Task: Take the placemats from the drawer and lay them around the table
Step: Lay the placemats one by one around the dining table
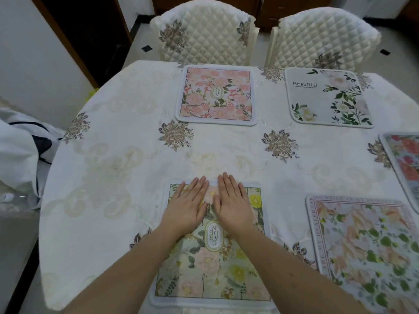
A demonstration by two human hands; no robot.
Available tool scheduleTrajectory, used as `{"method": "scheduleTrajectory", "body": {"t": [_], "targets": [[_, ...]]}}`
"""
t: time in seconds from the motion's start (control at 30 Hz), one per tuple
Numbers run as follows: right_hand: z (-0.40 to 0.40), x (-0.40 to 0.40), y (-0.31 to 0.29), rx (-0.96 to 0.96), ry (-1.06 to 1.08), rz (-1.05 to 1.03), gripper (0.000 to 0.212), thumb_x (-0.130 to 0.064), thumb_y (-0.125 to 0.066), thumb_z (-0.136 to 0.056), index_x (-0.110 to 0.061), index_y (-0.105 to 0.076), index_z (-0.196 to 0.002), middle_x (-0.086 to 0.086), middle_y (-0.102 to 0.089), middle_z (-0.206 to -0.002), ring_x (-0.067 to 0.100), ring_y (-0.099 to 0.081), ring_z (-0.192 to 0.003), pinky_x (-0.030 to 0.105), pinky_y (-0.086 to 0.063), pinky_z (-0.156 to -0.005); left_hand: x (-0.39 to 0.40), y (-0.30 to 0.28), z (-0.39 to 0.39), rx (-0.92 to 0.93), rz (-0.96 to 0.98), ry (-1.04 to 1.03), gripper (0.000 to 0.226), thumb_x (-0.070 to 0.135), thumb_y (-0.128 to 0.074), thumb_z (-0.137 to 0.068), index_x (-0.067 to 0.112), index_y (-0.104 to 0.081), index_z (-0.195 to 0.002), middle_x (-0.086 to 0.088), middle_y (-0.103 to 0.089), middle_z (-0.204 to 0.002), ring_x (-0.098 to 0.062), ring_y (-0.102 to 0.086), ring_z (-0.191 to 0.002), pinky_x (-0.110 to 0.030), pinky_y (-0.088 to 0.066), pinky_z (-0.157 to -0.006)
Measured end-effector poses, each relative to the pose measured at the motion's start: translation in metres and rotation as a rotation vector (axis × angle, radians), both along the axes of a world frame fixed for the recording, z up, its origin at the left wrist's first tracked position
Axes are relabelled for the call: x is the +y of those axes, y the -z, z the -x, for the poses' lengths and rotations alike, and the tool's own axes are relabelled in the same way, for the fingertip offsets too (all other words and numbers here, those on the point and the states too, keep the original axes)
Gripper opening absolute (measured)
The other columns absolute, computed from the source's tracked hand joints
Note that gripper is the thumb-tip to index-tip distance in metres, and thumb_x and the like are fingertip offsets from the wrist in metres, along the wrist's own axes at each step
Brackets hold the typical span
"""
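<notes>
A round table is covered by a cream tablecloth embroidered with brown flower motifs. Two chairs in quilted cream covers are drawn up at the far edge, the left chair and the right chair standing side by side. A heap of white fabric with dark trim is seen at the left edge of the view, beside the table.

Five placemats are laid on the cloth. A green-and-yellow floral placemat marked "GARDEN" lies at the near edge. To its right, a placemat with orange flowers and green leaves lies apart from it, bordered with lettering too blurred to be read fully. A pink floral placemat is set before the left chair, and a white placemat marked "Beautiful" before the right chair. A red-flowered placemat is cut off by the right edge of the view.

The left hand and the right hand are laid flat, palms down, side by side on the far part of the green-and-yellow mat. The fingers of both are held straight and close together, nothing being gripped. The fingertips reach over the mat's far edge onto the cloth. The thumbs lie near each other.
</notes>
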State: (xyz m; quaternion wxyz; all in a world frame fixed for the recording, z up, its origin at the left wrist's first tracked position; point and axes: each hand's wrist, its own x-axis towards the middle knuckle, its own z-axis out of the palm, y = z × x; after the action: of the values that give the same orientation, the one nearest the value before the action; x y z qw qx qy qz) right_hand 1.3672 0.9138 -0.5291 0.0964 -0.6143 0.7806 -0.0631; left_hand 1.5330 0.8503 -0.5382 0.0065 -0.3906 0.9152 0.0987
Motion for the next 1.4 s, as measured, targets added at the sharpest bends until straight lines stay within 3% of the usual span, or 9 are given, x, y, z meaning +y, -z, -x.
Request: {"method": "scheduleTrajectory", "body": {"t": [0.2, 0.7, 1.0, 1.13, 1.2, 1.3, 1.4], "targets": [[0.023, 0.013, -0.003, -0.001, 0.073, 0.008, 0.056, -0.035, -0.023, -0.101, -0.013, -0.033, -0.151, 0.002, -0.034, -0.157, 0.016, -0.027, -0.146, 0.036, -0.010, -0.119, -0.001, -0.003, 0.000, -0.011, 0.000, 0.008, 0.062, 0.046, -0.025, -0.103, 0.019, -0.015, -0.158, 0.004, -0.012, -0.164, -0.013, -0.011, -0.152, -0.041, -0.005, -0.122], [0.044, 0.030, -0.004, -0.005, 0.101, -0.025, 0.063, -0.038, -0.007, -0.098, -0.013, -0.011, -0.156, 0.001, -0.009, -0.164, 0.013, -0.004, -0.151, 0.030, 0.003, -0.121, -0.004, -0.012, -0.062, -0.070, -0.018, -0.135, 0.067, 0.051, -0.012, -0.100, 0.021, 0.002, -0.158, 0.005, 0.006, -0.165, -0.010, 0.004, -0.152, -0.034, 0.003, -0.122], [0.080, 0.042, -0.018, 0.124, 0.039, -0.186, 0.072, -0.048, 0.009, -0.092, -0.015, 0.003, -0.156, 0.000, 0.006, -0.164, 0.011, 0.007, -0.150, 0.030, 0.008, -0.120, -0.023, -0.022, -0.103, -0.212, 0.013, 0.015, 0.070, 0.057, 0.009, -0.095, 0.022, 0.011, -0.156, 0.006, 0.011, -0.164, -0.009, 0.013, -0.149, -0.033, 0.010, -0.120], [0.054, 0.047, -0.025, 0.085, 0.162, -0.098, 0.068, -0.045, 0.003, -0.097, -0.010, 0.002, -0.155, 0.005, 0.003, -0.164, 0.015, 0.005, -0.151, 0.032, 0.005, -0.121, -0.004, -0.038, -0.081, -0.095, -0.027, -0.176, 0.073, 0.052, 0.009, -0.094, 0.017, 0.002, -0.158, 0.003, 0.007, -0.164, -0.011, 0.009, -0.151, -0.035, 0.006, -0.122], [0.016, 0.051, -0.028, -0.011, 0.124, -0.073, 0.068, -0.044, 0.005, -0.097, -0.011, -0.001, -0.156, 0.005, 0.001, -0.164, 0.017, 0.003, -0.151, 0.034, 0.003, -0.121, 0.019, -0.044, -0.051, 0.041, -0.036, -0.228, 0.069, 0.047, 0.002, -0.098, 0.014, -0.006, -0.158, 0.000, -0.001, -0.165, -0.014, 0.004, -0.152, -0.036, 0.001, -0.123], [-0.040, 0.058, -0.025, -0.107, 0.047, -0.070, 0.069, -0.044, 0.007, -0.097, -0.012, -0.007, -0.156, 0.003, -0.001, -0.164, 0.017, 0.001, -0.151, 0.035, 0.000, -0.122, 0.054, -0.039, -0.012, 0.099, -0.043, -0.245, 0.063, 0.042, -0.008, -0.102, 0.013, -0.014, -0.157, -0.001, -0.008, -0.164, -0.015, -0.002, -0.152, -0.036, 0.000, -0.122], [-0.063, 0.077, -0.013, -0.082, 0.026, -0.063, 0.058, -0.036, -0.014, -0.103, -0.009, -0.027, -0.153, 0.004, -0.022, -0.160, 0.019, -0.022, -0.148, 0.036, -0.012, -0.118, 0.081, -0.023, -0.004, 0.056, -0.060, -0.264, 0.061, 0.035, -0.017, -0.100, 0.009, -0.028, -0.154, -0.006, -0.026, -0.162, -0.018, -0.018, -0.151, -0.036, -0.007, -0.121]]}}
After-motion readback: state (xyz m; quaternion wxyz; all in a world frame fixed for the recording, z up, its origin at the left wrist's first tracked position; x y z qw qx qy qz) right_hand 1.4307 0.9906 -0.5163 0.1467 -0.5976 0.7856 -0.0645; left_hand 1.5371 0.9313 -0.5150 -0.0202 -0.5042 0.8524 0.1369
